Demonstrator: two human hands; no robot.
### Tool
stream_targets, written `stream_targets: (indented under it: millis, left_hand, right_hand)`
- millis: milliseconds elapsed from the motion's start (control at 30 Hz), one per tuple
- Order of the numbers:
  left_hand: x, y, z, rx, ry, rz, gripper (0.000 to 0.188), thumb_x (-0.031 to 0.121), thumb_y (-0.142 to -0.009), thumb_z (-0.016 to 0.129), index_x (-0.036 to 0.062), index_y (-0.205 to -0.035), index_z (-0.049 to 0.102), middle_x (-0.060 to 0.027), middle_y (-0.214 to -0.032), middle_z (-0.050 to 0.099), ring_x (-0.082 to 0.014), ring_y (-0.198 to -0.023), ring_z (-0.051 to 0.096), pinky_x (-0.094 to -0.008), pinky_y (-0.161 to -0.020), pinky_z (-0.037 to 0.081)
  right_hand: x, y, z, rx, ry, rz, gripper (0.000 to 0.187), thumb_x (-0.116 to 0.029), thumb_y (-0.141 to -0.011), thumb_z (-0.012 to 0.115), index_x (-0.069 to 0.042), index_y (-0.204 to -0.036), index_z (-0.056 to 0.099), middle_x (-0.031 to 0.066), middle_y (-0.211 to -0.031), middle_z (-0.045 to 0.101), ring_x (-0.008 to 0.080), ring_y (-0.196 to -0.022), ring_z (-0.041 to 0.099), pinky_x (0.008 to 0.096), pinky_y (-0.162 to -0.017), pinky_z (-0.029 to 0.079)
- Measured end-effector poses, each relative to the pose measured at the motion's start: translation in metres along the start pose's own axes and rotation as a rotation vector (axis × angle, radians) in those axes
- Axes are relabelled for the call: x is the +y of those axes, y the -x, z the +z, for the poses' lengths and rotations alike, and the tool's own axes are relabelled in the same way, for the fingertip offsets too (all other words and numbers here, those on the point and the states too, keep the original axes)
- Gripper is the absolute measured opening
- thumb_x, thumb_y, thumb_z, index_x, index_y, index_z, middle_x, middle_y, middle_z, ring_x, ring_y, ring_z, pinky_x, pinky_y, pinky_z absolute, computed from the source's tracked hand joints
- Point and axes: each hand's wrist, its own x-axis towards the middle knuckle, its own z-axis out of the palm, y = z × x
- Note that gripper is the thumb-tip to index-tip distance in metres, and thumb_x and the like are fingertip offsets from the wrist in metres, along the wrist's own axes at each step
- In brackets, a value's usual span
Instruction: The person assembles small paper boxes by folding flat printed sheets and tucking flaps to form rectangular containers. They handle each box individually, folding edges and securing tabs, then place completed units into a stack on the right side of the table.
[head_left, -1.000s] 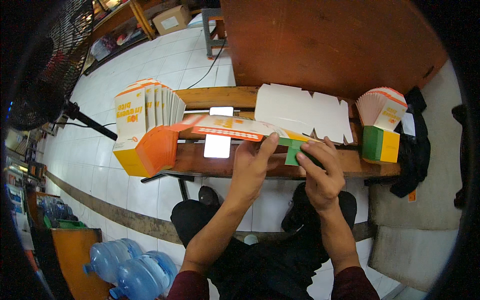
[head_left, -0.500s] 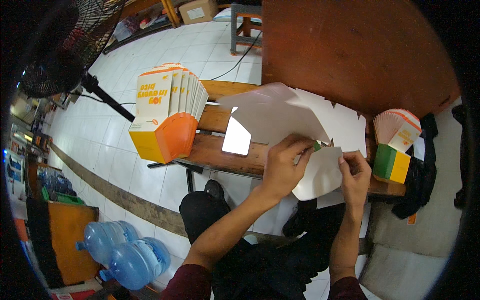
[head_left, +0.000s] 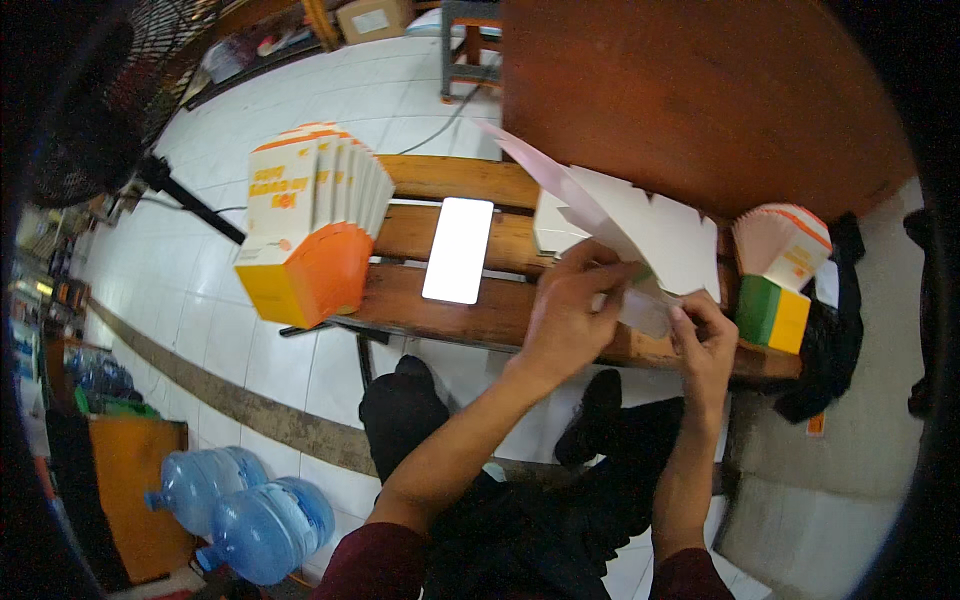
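A thin paperboard carton blank (head_left: 590,200) stands tilted, almost edge-on, between my hands over the bench. My left hand (head_left: 572,315) pinches its lower part, with a bit of green showing at the fingertips. Thumb and fingers of my right hand (head_left: 705,340) are closed on the lower right edge, by a small pale flap (head_left: 645,313). Behind it, white flat blanks (head_left: 665,230) lie on the bench, partly hidden by the raised one. A phone with a glowing white screen (head_left: 458,250) lies left of my hands.
Nested yellow-and-orange cartons (head_left: 320,220) stand at the bench's left end, green-and-yellow cartons (head_left: 782,285) at its right. The wooden bench (head_left: 420,320) meets a brown panel (head_left: 700,100). A black fan (head_left: 95,150) stands far left. Blue water bottles (head_left: 265,530) lie lower left.
The held blank has swung from lying broad over the bench to nearly edge-on, and its lower panel has turned up. The phone is now uncovered. The whole view has shifted slightly.
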Motion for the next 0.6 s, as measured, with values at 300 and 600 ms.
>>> stream_targets:
  millis: [300, 600]
  left_hand:
    - [-0.015, 0.021, 0.005, -0.159, -0.098, -0.166, 0.035, 0.022, -0.091, 0.069, 0.0042, -0.120, 0.064, -0.0132, -0.116, 0.069, -0.0284, -0.105, 0.066, -0.0403, -0.095, 0.050]
    - [-0.004, 0.012, 0.021, -0.111, 0.321, -0.383, 0.024, 0.008, -0.083, 0.076, -0.0019, -0.103, 0.067, -0.0105, -0.096, 0.072, -0.0171, -0.088, 0.068, -0.0328, -0.081, 0.055]
  right_hand:
    - [0.005, 0.000, 0.003, 0.128, -0.056, 0.082, 0.012, -0.009, -0.087, 0.072, 0.003, -0.084, 0.069, 0.0024, -0.076, 0.064, 0.0084, -0.066, 0.057, 0.0232, -0.061, 0.046]
    - [0.003, 0.008, 0.033, 0.246, 0.022, -0.103, 0.007, -0.004, -0.083, 0.073, 0.002, -0.082, 0.069, 0.0095, -0.075, 0.067, 0.0134, -0.067, 0.061, 0.0269, -0.060, 0.046]
